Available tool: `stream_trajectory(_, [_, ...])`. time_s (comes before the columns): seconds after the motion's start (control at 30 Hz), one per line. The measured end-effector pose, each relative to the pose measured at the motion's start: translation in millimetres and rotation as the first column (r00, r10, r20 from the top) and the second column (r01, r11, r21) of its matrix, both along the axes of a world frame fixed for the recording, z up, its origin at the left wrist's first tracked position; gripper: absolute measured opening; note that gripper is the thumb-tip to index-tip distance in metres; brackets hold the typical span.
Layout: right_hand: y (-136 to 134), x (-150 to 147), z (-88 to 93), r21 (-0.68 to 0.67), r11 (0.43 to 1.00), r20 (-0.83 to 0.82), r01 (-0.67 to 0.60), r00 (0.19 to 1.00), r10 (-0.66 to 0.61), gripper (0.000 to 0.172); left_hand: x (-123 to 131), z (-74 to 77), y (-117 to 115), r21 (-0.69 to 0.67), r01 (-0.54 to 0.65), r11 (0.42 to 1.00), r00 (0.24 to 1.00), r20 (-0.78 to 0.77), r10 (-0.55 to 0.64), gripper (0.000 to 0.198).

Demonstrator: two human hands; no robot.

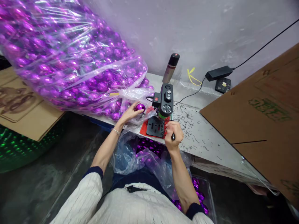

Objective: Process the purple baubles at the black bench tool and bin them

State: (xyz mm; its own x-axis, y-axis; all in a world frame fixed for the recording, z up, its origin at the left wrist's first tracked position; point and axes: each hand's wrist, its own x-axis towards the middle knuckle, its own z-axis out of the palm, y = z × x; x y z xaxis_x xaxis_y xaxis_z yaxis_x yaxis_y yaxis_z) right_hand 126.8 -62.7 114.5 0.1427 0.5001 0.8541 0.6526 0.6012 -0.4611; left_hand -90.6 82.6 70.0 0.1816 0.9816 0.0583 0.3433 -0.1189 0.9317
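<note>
A shiny purple bauble (140, 107) sits in the fingers of my left hand (130, 113), beside the mouth of a large clear plastic bag (93, 71) full of such baubles. My right hand (174, 134) is wrapped round a black-ended handle (173, 137) to the right of a small black bench machine (166, 99). This machine has a red switch, round vents and a slotted black base plate (155, 127) on a red sheet. What lies under its head is hard to make out.
A spray can (171, 67), a black power adapter (219, 73) and yellow ties (193, 77) lie behind. Small black scraps (187, 124) litter the table. A cardboard box (261, 118) stands right. Below the table edge, an open bag (149, 158) holds purple baubles.
</note>
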Motion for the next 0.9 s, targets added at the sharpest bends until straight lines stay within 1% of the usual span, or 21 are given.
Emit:
stream_trajectory(0.07, [0.0,-0.4,1.6,-0.005,1.0,0.0,0.009,1.0,-0.009,0.027,-4.4,-0.1,-25.9,-0.078,0.036,0.996,0.986,0.168,-0.023,0.063])
stream_trajectory(0.1, [0.0,-0.5,2.4,-0.007,1.0,-0.001,0.009,1.0,-0.009,0.027,-5.0,-0.4,-36.6,-0.122,0.047,0.991,0.966,0.257,-0.014,0.063])
stream_trajectory(0.2, [0.0,-0.1,5.6,-0.017,1.0,0.0,-0.003,1.0,0.003,0.027,1.0,-3.9,-58.3,-0.229,0.054,0.972,0.89,0.453,0.057,0.06])
stream_trajectory(0.27, [0.5,0.7,9.8,-0.024,1.0,-0.007,-0.007,1.0,0.006,0.027,11.9,-8.8,-65.9,-0.26,0.071,0.963,0.845,0.528,0.081,0.058])
stream_trajectory(0.37, [2.4,1.8,20.5,-0.055,0.998,-0.026,-0.004,1.0,0.002,0.03,34.8,-19.8,-72.8,-0.269,0.089,0.959,0.816,0.572,0.085,0.055])
stream_trajectory(0.43, [4.1,2.2,29.5,-0.089,0.996,-0.035,0.004,0.999,-0.007,0.031,50.4,-28.3,-77.0,-0.269,0.08,0.96,0.819,0.567,0.091,0.054])
stream_trajectory(0.53, [6.2,2.3,41.0,-0.122,0.992,-0.033,0.02,0.999,-0.024,0.032,68.6,-39.3,-83.9,-0.223,-0.005,0.975,0.843,0.523,0.124,0.061])
stream_trajectory(0.6, [6.7,2.3,45.2,-0.123,0.992,-0.021,0.026,0.999,-0.029,0.033,76.4,-43.8,-88.1,-0.149,-0.06,0.987,0.865,0.485,0.126,0.069])
stream_trajectory(0.67, [6.4,2.6,46.5,-0.122,0.992,-0.001,0.032,0.999,-0.032,0.034,81.6,-46.7,-90.9,-0.051,-0.092,0.994,0.892,0.44,0.105,0.073])
stream_trajectory(0.73, [5.6,3.1,45.7,-0.121,0.992,0.015,0.038,0.999,-0.037,0.033,84.8,-49.5,-92.1,0.035,-0.109,0.993,0.929,0.358,0.089,0.07])
stream_trajectory(0.8, [4.8,3.8,44.2,-0.113,0.993,0.022,0.035,0.999,-0.033,0.032,86.6,-53.1,-92.0,0.097,-0.115,0.989,0.968,0.234,0.09,0.063])
stream_trajectory(0.9, [4.2,4.6,41.7,-0.089,0.996,0.029,0.015,0.999,-0.013,0.029,87.1,-59.1,-91.7,0.186,-0.086,0.979,0.996,0.048,0.079,0.06])
